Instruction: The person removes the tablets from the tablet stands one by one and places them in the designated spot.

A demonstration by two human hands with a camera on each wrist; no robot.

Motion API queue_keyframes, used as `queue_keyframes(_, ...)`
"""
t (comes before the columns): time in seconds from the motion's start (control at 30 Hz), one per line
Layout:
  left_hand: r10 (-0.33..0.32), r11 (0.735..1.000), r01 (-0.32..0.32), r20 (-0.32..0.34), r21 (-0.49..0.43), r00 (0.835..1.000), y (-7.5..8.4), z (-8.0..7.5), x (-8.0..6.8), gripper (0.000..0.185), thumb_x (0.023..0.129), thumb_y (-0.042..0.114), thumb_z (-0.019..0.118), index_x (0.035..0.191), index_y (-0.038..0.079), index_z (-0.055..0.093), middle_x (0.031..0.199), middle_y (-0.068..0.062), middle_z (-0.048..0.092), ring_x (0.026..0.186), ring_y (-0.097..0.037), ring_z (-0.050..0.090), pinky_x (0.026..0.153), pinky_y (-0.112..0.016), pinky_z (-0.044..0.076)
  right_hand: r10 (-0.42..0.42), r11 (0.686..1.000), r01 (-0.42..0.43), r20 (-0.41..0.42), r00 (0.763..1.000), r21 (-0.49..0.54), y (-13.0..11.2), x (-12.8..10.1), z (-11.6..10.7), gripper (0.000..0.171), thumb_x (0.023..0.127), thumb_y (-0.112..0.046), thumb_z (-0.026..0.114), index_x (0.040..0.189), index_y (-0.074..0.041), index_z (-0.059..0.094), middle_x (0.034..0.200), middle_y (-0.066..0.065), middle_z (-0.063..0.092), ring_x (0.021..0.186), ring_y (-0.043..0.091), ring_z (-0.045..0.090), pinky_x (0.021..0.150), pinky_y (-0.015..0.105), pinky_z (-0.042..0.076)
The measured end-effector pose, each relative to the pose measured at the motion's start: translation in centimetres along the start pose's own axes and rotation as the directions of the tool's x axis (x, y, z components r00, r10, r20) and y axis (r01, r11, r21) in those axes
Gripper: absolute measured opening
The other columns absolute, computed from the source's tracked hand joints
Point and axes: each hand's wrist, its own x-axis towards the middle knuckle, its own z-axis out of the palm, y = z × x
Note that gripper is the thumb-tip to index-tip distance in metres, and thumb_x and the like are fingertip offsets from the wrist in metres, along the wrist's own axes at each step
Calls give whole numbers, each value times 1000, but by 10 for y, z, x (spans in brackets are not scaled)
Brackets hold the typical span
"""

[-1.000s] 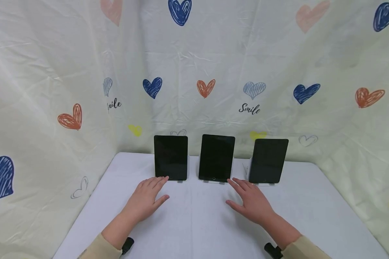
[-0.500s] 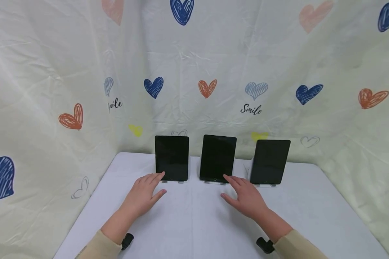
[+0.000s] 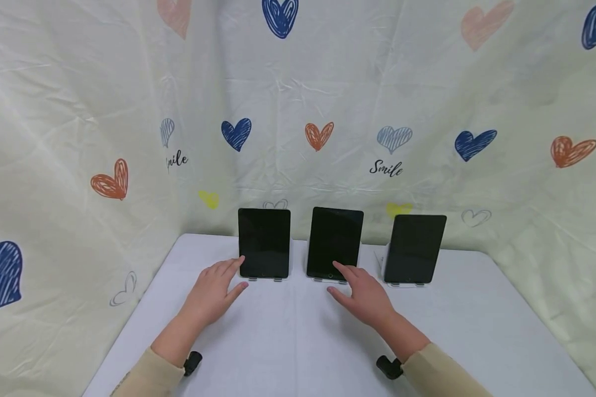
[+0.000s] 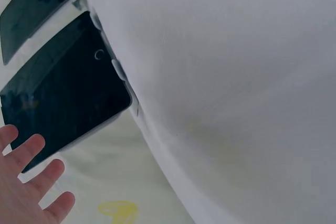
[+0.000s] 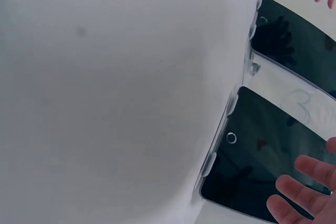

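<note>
Tablets [image 3: 334, 238] still propped on the desk [image 3: 293, 331]; left hand [image 3: 209, 292] and right hand [image 3: 366, 298] just drifted leftward, fingers spread, so nothing's gripped.

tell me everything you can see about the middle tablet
The middle tablet is flat, rectangular and glossy, its screen dark, with a round button at its lower edge. It stands nearly upright on a pale stand, between the left tablet and right tablet. The right hand partly hides its lower right corner; contact is unclear.
</note>
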Motion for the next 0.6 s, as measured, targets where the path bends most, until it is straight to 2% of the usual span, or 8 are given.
queue_keyframes(0.27,-51,999,51,15,-18,999,-8,-2,7,69,100,50,53,155,14,33,147,-13,48,135,-35,42,109,-58,31,8,999,-7,-16,1000,33,-12,14,3,71,93,-65,53,151,-25,42,141,9,53,128,30,50,98,51,47)
queue_keyframes(0.6,-65,997,65,12,-29,998,-18,-2,17,69,100,47,55,156,13,32,147,-16,47,135,-37,41,109,-59,30,58,996,-59,4,998,63,-25,34,10,73,89,-62,61,151,-28,42,144,7,52,131,28,48,98,52,47)
